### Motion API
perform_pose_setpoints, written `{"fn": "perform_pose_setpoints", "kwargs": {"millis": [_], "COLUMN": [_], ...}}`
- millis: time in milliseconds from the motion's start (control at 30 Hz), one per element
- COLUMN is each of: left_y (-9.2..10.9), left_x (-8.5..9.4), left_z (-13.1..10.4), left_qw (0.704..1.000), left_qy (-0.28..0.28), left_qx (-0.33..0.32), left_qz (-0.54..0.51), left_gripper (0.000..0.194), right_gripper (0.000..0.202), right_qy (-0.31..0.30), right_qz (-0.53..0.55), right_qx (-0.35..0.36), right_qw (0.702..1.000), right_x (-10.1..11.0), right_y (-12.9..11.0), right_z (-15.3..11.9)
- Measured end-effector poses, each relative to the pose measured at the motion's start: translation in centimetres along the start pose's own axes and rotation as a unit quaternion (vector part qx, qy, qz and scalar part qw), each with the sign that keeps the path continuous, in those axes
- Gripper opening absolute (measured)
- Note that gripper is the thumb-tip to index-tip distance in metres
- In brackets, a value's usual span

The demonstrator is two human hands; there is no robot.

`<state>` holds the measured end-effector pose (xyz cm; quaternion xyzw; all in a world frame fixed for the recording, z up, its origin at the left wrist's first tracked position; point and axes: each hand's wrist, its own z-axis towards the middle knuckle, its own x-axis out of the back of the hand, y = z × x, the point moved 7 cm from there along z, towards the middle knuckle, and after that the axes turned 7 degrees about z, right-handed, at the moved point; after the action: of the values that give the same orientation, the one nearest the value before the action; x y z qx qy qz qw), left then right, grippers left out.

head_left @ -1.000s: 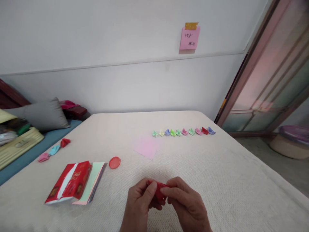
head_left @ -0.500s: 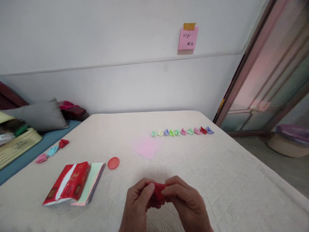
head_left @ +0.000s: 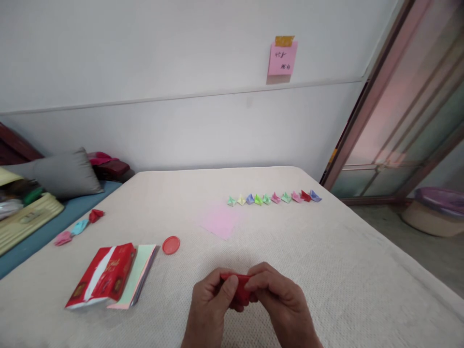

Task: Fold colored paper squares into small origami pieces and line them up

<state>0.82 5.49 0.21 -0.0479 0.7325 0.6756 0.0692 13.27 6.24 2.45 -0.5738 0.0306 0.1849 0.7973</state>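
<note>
A small piece of folded red paper [head_left: 242, 289] is held up between both hands above the front of the table. My left hand [head_left: 212, 302] pinches its left side, thumb pressed on the near face. With thumb and fingertips, my right hand [head_left: 279, 297] grips the right side. Fingers cover much of the paper, so its exact shape is hidden. Beyond the hands lies a flat pink paper square [head_left: 220, 222]. A row of several small folded paper pieces [head_left: 267, 199] in various colours stands farther back to the right.
At left lie a red packet [head_left: 105, 273] on a stack of coloured paper [head_left: 136, 275], a round red lid [head_left: 171, 245] and three folded papers [head_left: 79, 226]. A grey cushion [head_left: 61, 171] is beyond the left edge. A pink note [head_left: 282, 59] hangs on the wall.
Both hands stay together on the red paper. The left thumb has shifted slightly to the right across it, and the paper's left corner shows more. The other things have not moved.
</note>
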Motion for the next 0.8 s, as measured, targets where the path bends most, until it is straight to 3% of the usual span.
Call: {"fn": "perform_pose_setpoints", "kwargs": {"millis": [467, 633, 800], "left_y": [-0.2, 0.9, 2.0], "left_x": [0.5, 0.8, 0.6], "left_z": [0.2, -0.2, -0.8], "left_qw": [0.999, 0.992, 0.987], "left_qy": [0.005, 0.033, 0.036], "left_qx": [-0.032, -0.075, -0.093], "left_qz": [0.027, 0.091, 0.123], "left_gripper": [0.021, 0.021, 0.018], "right_gripper": [0.021, 0.023, 0.008], "right_qy": [0.02, 0.067, 0.043], "right_qz": [0.059, 0.137, 0.112], "right_qx": [-0.056, -0.105, -0.124], "right_qw": [0.996, 0.983, 0.985], "right_x": [0.1, 0.8, 0.7], "right_y": [0.9, 1.9, 2.1], "right_z": [0.1, -0.2, 0.0]}}
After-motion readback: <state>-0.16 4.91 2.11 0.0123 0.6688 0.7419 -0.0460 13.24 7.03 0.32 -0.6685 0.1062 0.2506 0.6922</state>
